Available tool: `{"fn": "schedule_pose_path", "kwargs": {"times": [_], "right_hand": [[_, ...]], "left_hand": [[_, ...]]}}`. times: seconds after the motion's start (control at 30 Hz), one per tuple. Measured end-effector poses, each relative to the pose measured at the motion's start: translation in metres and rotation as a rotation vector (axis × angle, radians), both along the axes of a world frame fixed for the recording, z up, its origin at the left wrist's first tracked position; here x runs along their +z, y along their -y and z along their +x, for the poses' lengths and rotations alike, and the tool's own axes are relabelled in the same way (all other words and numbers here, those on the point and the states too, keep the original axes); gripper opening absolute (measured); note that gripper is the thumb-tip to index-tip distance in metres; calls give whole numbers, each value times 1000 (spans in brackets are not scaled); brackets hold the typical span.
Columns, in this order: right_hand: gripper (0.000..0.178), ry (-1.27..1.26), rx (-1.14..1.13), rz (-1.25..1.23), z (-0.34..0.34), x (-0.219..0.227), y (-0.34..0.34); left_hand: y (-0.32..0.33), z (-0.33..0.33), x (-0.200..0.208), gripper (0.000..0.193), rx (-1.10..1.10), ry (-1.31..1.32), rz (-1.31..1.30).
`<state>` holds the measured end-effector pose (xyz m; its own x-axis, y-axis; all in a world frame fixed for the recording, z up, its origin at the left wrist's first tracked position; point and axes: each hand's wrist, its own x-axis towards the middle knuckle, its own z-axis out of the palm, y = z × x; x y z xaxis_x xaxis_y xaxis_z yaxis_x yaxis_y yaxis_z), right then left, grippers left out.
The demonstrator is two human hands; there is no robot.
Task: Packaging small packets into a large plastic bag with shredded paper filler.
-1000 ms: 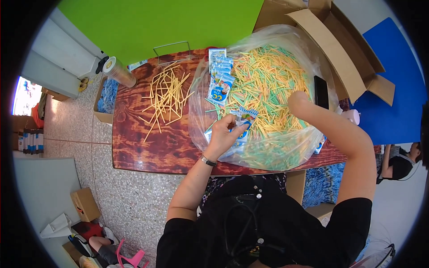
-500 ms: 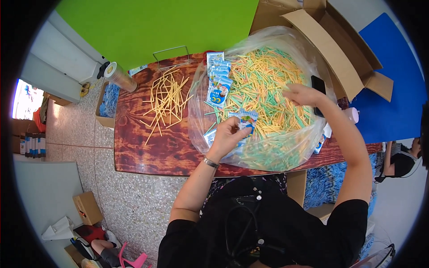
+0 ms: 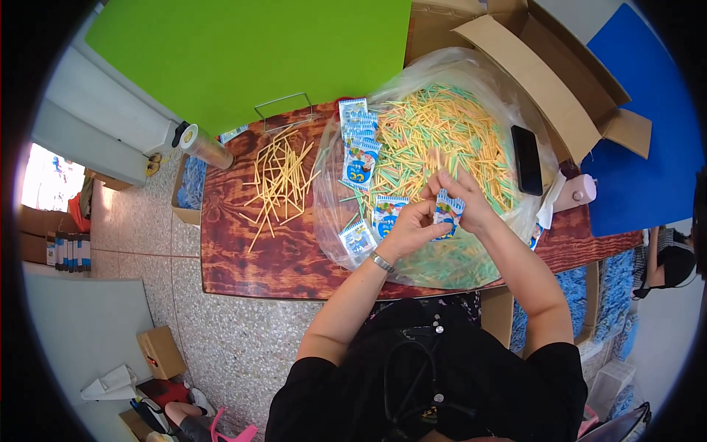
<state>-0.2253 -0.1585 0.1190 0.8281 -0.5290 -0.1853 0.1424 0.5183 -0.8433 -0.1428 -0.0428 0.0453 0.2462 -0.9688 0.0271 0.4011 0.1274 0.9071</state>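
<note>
A large clear plastic bag [image 3: 335, 221] lies spread on the table, heaped with thin yellow, green and orange sticks [image 3: 442, 118]. Over its near part, my left hand [image 3: 414, 232] pinches a small blue and white packet [image 3: 448, 209] between thumb and fingers. My right hand [image 3: 471, 202] meets it at the packet's top, fingers closed; pale blurred sticks seem to rise from its fingertips. Beside my left hand lie another packet [image 3: 389, 215] and a tilted packet [image 3: 358, 239]. A column of overlapping packets [image 3: 360, 163] runs along the heap's left side.
Loose longer yellowish sticks [image 3: 280, 177] lie on the red-brown wooden table [image 3: 228, 258], left of the bag. A lidded tumbler [image 3: 206, 146] and a wire stand [image 3: 283, 110] are behind them. Rightward are a black phone [image 3: 526, 158], a pink cylindrical item [image 3: 576, 193] and an open cardboard box [image 3: 545, 88].
My right hand has come from the heap's right side down and left to the packet. My left hand has moved right with the packet, uncovering another one beneath. The whole view has shifted slightly.
</note>
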Motion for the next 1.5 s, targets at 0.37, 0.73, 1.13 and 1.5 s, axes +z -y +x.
{"fn": "schedule_pose_path", "kwargs": {"times": [0.37,0.73,1.13,1.5], "right_hand": [[29,-159,96,-31,1,-19,2],[18,-446,708,-413,-11,29,54],[19,-233,481,-407,-10,6,47],[26,15,139,-430,2,4,28]], "left_hand": [[-2,14,3,23,-59,163,-35],[-4,58,71,27,23,601,-162],[-18,49,46,31,250,377,-137],[-22,23,55,28,122,130,-26]]}}
